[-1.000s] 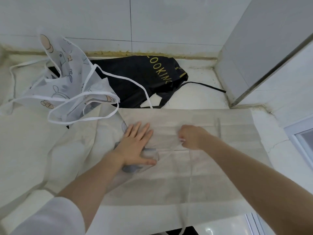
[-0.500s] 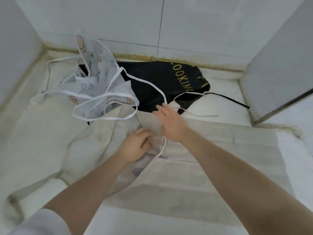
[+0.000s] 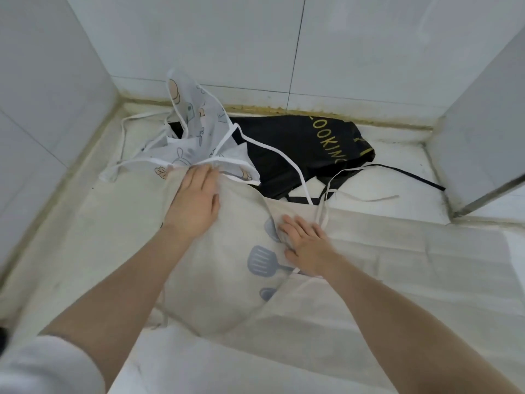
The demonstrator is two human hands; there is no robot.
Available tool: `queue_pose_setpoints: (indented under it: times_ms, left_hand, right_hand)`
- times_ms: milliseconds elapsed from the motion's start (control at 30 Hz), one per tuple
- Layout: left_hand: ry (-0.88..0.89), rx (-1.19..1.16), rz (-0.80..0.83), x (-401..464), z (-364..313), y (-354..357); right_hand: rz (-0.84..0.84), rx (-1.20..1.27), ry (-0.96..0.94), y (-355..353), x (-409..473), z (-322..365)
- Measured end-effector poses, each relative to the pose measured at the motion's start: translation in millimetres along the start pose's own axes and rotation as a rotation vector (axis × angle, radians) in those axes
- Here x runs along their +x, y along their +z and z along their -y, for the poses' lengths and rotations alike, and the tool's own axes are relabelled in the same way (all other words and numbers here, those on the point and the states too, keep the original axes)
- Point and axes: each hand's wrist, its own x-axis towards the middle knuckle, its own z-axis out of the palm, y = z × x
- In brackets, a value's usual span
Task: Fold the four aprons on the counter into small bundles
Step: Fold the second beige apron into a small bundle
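Observation:
A beige apron (image 3: 216, 282) with grey spatula prints lies spread across the counter in front of me. My left hand (image 3: 194, 201) lies flat on its upper left part, fingers straight, near the far edge of the cloth. My right hand (image 3: 305, 241) presses flat on the cloth beside the spatula prints, where a thin beige strap (image 3: 360, 197) runs off to the right. Behind them a white cartoon-print apron (image 3: 196, 146) is bunched up, and a black apron (image 3: 309, 155) with yellow letters lies crumpled against the back wall.
Tiled walls close the counter (image 3: 397, 183) at the back and left. A grey panel (image 3: 483, 132) stands at the right. More beige cloth (image 3: 426, 251) covers the counter to the right, and further pale cloth (image 3: 93, 223) lies at the left.
The beige apron's upper part has been spread out toward the left, showing spatula prints. My left hand went up and left and flattened; my right hand dropped onto the cloth.

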Motion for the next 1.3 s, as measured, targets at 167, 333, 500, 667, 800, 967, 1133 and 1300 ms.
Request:
queue_pose_setpoints:
  times_ms: [167, 333, 500, 667, 800, 967, 1133, 1300]
  left_hand:
    - [-0.342, 0.203, 0.508, 23, 4, -2]
    - [-0.297, 0.539, 0.538, 13, -54, -14]
    - [0.51, 0.034, 0.041, -34, -115, 20]
    - [0.576, -0.117, 0.61, -92, -141, 77]
    - [0.64, 0.042, 0.552, -97, -138, 93]
    - [0.611, 0.051, 0.61, -93, -142, 89]
    - [0.569, 0.134, 0.414, -101, -160, 73]
    - [0.688, -0.075, 0.329, -128, -186, 75]
  right_hand:
    - [-0.034, -0.037, 0.044, -1, -1, 7]
    - [-0.131, -0.04, 0.081, 1, -9, 6]
    - [-0.336, 0.128, 0.144, 13, -37, -2]
    - [-0.313, 0.249, 0.351, 43, -74, -18]
    - [-0.247, 0.075, 0.416, 70, -119, -40]
    - [-0.196, 0.087, 0.561, 71, -157, -69]
    - [-0.163, 0.11, 0.692, 71, -181, -85]
    - [-0.327, 0.089, 0.49, 57, -170, -49]
